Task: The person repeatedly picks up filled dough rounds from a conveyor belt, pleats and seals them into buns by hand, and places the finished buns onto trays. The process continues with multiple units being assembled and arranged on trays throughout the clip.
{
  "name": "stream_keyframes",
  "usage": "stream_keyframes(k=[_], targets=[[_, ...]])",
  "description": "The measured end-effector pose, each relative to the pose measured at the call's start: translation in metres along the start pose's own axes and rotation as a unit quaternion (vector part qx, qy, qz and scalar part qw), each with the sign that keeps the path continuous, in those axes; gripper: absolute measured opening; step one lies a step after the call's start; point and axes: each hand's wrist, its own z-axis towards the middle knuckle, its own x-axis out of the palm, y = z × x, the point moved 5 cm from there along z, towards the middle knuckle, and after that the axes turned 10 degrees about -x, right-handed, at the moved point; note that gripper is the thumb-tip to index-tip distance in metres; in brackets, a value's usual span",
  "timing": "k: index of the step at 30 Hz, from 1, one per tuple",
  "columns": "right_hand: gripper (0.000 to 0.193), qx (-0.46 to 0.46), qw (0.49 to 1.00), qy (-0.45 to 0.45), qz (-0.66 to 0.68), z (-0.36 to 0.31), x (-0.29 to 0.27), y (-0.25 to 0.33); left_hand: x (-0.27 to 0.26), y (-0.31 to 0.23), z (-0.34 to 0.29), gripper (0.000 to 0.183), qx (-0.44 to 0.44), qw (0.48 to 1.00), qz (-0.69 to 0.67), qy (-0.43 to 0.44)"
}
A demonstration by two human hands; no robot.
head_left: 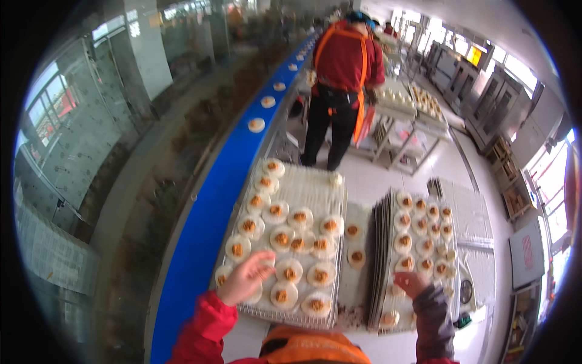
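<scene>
My left hand (247, 278) is held over the near left part of a mesh tray (303, 180), its fingers apart and bare. Beneath and around it lie flat, pale dough rounds (282, 295), each with a mound of orange-brown filling. Over the left side of a second tray, on top of a stack of trays (377, 261), is my right hand (413, 283). Its fingers are bent and blurred, so whether they pinch anything does not show. Similar filled dough rounds (402, 242) stand in rows under and beyond it.
A blue conveyor belt (209, 206) runs along the left, with filled rounds (256, 125) farther up. Ahead stands a co-worker (348, 73) in red with orange straps. Two more rounds (356, 256) lie between the trays. Racks of trays (427, 103) stand at the far right.
</scene>
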Motion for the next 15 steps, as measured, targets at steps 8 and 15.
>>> stream_keyframes(k=[8, 15], targets=[[0.031, -0.099, 0.992, 0.064, 0.048, 0.088, 0.032, 0.009, -0.054, 0.021, -0.052, 0.034, -0.104, 0.989, -0.02, -0.099], [0.033, -0.118, 0.978, 0.168, 0.038, 0.178, 0.07, 0.042, -0.119, 0.015, -0.031, 0.033, -0.102, 0.986, -0.02, -0.132]])
